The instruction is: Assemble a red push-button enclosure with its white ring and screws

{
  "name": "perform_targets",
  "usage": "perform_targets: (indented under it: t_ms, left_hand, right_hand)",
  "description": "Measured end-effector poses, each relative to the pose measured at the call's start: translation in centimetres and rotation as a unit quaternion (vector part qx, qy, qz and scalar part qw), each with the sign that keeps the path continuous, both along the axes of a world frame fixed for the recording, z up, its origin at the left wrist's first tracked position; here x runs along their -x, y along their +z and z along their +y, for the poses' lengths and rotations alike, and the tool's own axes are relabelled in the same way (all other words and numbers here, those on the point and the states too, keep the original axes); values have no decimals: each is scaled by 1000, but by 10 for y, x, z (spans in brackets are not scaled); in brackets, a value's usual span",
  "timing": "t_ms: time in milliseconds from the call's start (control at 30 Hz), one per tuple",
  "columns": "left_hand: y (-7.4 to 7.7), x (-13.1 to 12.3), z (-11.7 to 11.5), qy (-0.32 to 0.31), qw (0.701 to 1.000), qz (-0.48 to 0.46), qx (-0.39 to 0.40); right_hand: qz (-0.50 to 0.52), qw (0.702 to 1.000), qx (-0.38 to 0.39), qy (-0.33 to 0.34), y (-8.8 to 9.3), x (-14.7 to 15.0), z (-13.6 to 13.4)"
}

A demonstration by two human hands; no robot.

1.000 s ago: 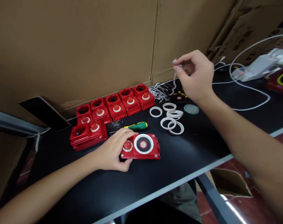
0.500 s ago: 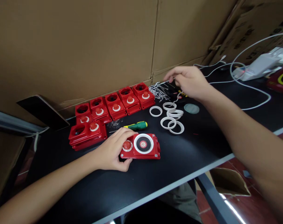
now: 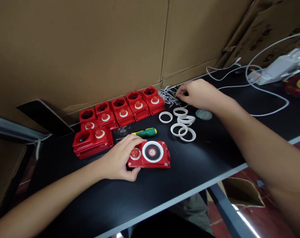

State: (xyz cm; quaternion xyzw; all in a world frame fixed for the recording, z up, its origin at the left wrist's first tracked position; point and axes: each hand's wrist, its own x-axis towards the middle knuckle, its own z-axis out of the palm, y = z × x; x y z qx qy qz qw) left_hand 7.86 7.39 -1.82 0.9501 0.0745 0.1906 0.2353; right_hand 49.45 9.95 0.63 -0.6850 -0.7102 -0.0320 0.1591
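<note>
My left hand (image 3: 120, 158) is wrapped around one end of a red alarm button box (image 3: 162, 163), which sits on the black table. The box has a round orange-red button beside a white-ringed black disc, and screw heads show at its corners. My right hand (image 3: 195, 94) is at the right edge of a pile of loose silver screws (image 3: 167, 97). Its fingers are curled together, and whatever they pinch cannot be made out. Behind the left hand lies a green and yellow screwdriver (image 3: 147, 133). Several loose white rings (image 3: 165, 113) are in front of the screws.
More red boxes (image 3: 123, 115) stand in a row along the cardboard wall (image 3: 102, 49), with another red box (image 3: 92, 145) at the left. A dark phone-like slab (image 3: 46, 117) leans there. Clear discs (image 3: 203, 114), a white cable (image 3: 268, 115) and a power adapter (image 3: 276, 69) are at right.
My right hand has come down towards the screw pile; the thin silver piece seen at its fingertips no longer stands out. My left hand keeps its hold on the box.
</note>
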Motion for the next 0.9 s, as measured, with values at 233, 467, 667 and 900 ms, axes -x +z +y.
perform_targets:
  t_ms: [233,467,667,900]
  left_hand:
    - [1,0,-1,-1,1000,-4,-4]
    - [1,-1,0,-2,1000,-8,-7]
    - [0,-2,0,-1,1000,-6,-9]
    - [0,-1,-1,0,1000,-5,-11]
  right_hand:
    - [-62,994,81,25,5,9,-5]
    - [-136,985,103,-15,11,28,-10]
    - [-169,979,113,-28,21,40,-16]
    - [-162,976,135,-60,33,29,-19]
